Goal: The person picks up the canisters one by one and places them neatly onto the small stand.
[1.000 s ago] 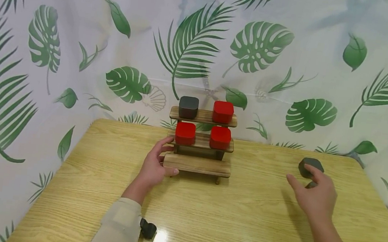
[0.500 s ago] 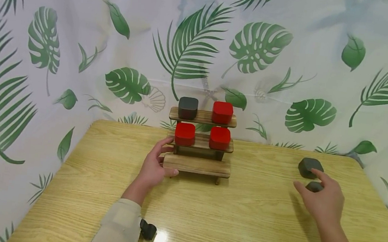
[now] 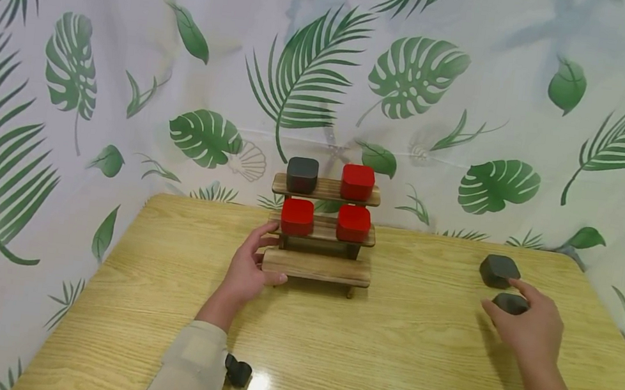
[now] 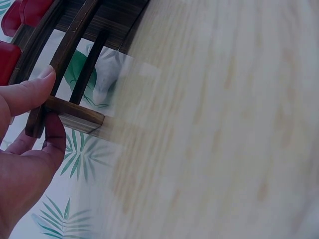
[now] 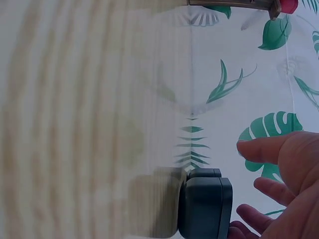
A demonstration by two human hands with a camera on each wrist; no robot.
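Note:
My left hand [image 3: 248, 274] holds the left end of a three-step wooden display stand [image 3: 318, 266]. In the left wrist view its thumb lies on one side of the plank and fingers on the other. A dark grey rounded-square box [image 3: 302, 175] and a red box [image 3: 357, 182] sit on the top step. Two more red boxes, left [image 3: 297, 217] and right [image 3: 353, 223], sit on the middle step; the lowest is bare. My right hand [image 3: 535, 323] hovers over a nearer dark grey box [image 3: 510, 303], thumb and fingers apart. In the right wrist view the fingers [image 5: 271, 149] are clear of the box [image 5: 202, 206].
Another dark grey box [image 3: 499, 271] stands just behind the nearer one on the wooden table [image 3: 401, 334]. A leaf-patterned cloth [image 3: 424, 130] hangs behind the table and along its left side. Black wrist mounts [image 3: 237, 370] sit at both sleeves.
My right hand has moved rightward and toward me, from beside the farther dark box to over the nearer one, uncovering more of both. The left hand and stand have stayed in place.

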